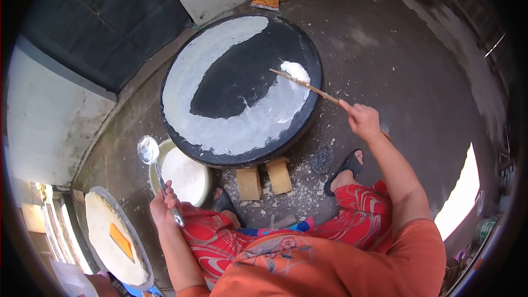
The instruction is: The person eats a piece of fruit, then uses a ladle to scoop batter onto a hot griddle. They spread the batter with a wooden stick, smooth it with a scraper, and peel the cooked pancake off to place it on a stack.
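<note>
A big round black griddle (236, 85) lies in front of me, partly coated with a ring of thin white batter (231, 129). My right hand (363, 119) is closed around a thin wooden stick (322, 94), whose far end lies across a thick white blob of batter (295, 71) at the griddle's right side. In my left hand (165, 204) I grip a metal ladle (159, 175); its bowl, smeared with white, is raised above the left rim of a tub (155, 175). White batter (190, 179) fills that tub, partly beneath the griddle's edge.
At lower left, a round tray holds pale flatbreads (107, 223) with an orange flat piece (121, 242) on top. Two tan blocks (249, 183) stand under the griddle's near edge. A wire scrubber (322, 159) lies near my right foot, among white flakes on the floor.
</note>
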The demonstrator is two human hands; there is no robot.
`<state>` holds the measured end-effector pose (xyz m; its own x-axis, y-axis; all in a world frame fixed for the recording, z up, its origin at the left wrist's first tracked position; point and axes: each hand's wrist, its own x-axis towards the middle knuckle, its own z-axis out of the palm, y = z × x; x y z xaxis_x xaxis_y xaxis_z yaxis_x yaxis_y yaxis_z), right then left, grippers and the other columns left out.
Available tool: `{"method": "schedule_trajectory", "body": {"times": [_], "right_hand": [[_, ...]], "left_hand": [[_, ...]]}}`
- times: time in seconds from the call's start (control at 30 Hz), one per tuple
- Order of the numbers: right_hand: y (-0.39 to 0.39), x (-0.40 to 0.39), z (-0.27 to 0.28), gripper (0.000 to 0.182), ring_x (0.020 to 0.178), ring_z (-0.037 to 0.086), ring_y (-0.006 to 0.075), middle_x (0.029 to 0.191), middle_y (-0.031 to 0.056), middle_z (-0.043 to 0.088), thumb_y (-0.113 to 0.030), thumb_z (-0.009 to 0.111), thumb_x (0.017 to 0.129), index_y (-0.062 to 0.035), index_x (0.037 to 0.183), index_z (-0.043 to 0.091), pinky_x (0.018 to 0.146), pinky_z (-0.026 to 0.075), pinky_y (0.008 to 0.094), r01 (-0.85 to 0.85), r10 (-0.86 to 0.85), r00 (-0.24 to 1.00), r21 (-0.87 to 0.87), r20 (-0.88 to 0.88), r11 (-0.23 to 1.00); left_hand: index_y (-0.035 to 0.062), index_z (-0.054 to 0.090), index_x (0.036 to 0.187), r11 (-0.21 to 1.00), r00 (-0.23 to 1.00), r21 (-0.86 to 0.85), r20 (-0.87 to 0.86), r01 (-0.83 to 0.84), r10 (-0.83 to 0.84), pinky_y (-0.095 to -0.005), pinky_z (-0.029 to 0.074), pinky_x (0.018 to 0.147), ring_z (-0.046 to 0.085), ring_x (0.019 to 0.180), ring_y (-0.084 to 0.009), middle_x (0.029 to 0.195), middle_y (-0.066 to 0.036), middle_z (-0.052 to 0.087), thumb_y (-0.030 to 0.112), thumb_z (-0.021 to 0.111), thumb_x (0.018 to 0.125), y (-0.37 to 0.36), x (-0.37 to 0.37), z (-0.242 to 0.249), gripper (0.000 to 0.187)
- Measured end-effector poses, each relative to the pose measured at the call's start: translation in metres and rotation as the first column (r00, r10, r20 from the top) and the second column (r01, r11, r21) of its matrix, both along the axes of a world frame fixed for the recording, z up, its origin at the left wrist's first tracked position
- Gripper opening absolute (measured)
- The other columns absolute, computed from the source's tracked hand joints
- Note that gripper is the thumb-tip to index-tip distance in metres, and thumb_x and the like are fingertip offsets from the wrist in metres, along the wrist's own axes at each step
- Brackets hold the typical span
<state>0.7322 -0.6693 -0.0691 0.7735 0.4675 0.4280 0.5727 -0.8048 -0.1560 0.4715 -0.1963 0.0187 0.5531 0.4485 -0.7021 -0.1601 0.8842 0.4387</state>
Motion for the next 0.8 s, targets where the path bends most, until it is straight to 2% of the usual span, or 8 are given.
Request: {"method": "schedule_trajectory", "body": {"times": [0.1,0.2,0.27,0.47,0.57,0.6,0.67,0.8], "right_hand": [[0.035,0.043,0.008,0.046,0.057,0.055,0.0222,0.057,0.0040,0.049,-0.008,0.058,0.066,-0.0259,0.109,0.060,0.051,0.046,0.0356,0.036,-0.036,0.998,-0.008,0.054,0.999],[0.065,0.046,0.010,0.046,0.055,0.054,0.0243,0.058,0.0060,0.049,-0.010,0.058,0.067,-0.0301,0.109,0.061,0.052,0.045,0.0319,0.137,-0.065,0.959,0.251,-0.277,0.958],[0.040,0.035,0.020,0.046,0.053,0.054,0.0227,0.056,0.0049,0.050,-0.009,0.058,0.066,-0.0300,0.107,0.062,0.051,0.045,0.0318,-0.254,0.266,0.950,0.091,-0.161,0.963],[0.030,0.115,0.010,0.042,0.061,0.057,0.0226,0.063,0.0038,0.052,-0.009,0.057,0.070,-0.0285,0.106,0.061,0.054,0.047,0.0359,-0.003,0.004,0.999,-0.026,0.031,1.000],[0.075,0.129,0.009,0.038,0.068,0.058,0.0263,0.069,0.0060,0.057,-0.013,0.054,0.074,-0.0268,0.108,0.060,0.061,0.048,0.0360,0.073,-0.057,0.987,0.108,-0.150,0.991],[0.076,0.118,0.020,0.040,0.067,0.058,0.0251,0.068,0.0052,0.057,-0.012,0.055,0.071,-0.0270,0.109,0.060,0.060,0.048,0.0357,0.105,-0.011,0.916,0.212,-0.400,0.972],[0.047,0.107,0.024,0.043,0.064,0.058,0.0229,0.065,0.0042,0.055,-0.010,0.056,0.069,-0.0279,0.108,0.060,0.057,0.048,0.0353,-0.251,0.255,0.948,0.047,-0.189,0.967],[0.026,0.143,0.007,0.047,0.060,0.056,0.0222,0.062,0.0040,0.052,-0.006,0.056,0.067,-0.0281,0.108,0.060,0.054,0.046,0.0360,-0.024,0.024,0.998,0.000,-0.062,1.000]], "left_hand": [[-0.0075,0.049,0.102,1.000,0.999,0.004,-0.032,-0.022,0.022,-0.0176,0.033,0.036,0.038,0.046,-0.0061,0.070,-0.002,0.046,0.023,0.035,0.094,-0.002,0.004,-0.002,0.035],[-0.0071,0.049,0.104,0.998,0.999,-0.046,-0.002,-0.034,0.034,-0.0176,0.032,0.036,0.037,0.045,-0.0058,0.069,-0.001,0.046,0.024,0.034,0.094,0.001,0.009,-0.006,0.036],[-0.0068,0.049,0.104,0.997,0.999,-0.074,-0.003,-0.036,0.036,-0.0176,0.032,0.036,0.037,0.045,-0.0056,0.068,-0.001,0.046,0.025,0.034,0.094,-0.001,0.012,-0.002,0.036],[-0.0079,0.048,0.105,0.998,0.999,-0.031,-0.022,-0.047,0.047,-0.0182,0.031,0.036,0.037,0.046,-0.0061,0.068,-0.002,0.046,0.024,0.033,0.094,-0.007,0.021,0.001,0.037],[-0.0073,0.047,0.106,0.997,0.999,-0.055,-0.008,-0.049,0.049,-0.0185,0.031,0.036,0.037,0.046,-0.0069,0.069,-0.003,0.046,0.023,0.031,0.095,-0.008,0.025,0.001,0.036],[-0.0066,0.047,0.106,0.996,0.999,-0.079,0.002,-0.039,0.039,-0.0187,0.030,0.036,0.037,0.047,-0.0075,0.069,-0.005,0.046,0.022,0.029,0.095,-0.006,0.026,0.000,0.036],[-0.0067,0.047,0.106,0.996,0.999,-0.080,0.018,-0.027,0.029,-0.0189,0.030,0.036,0.037,0.047,-0.0076,0.069,-0.005,0.047,0.023,0.029,0.095,-0.004,0.023,0.000,0.036],[-0.0065,0.048,0.105,0.998,0.997,-0.027,-0.041,-0.059,0.057,-0.0196,0.030,0.035,0.038,0.045,-0.0081,0.068,-0.006,0.048,0.023,0.030,0.095,-0.010,0.030,0.005,0.036]]}}
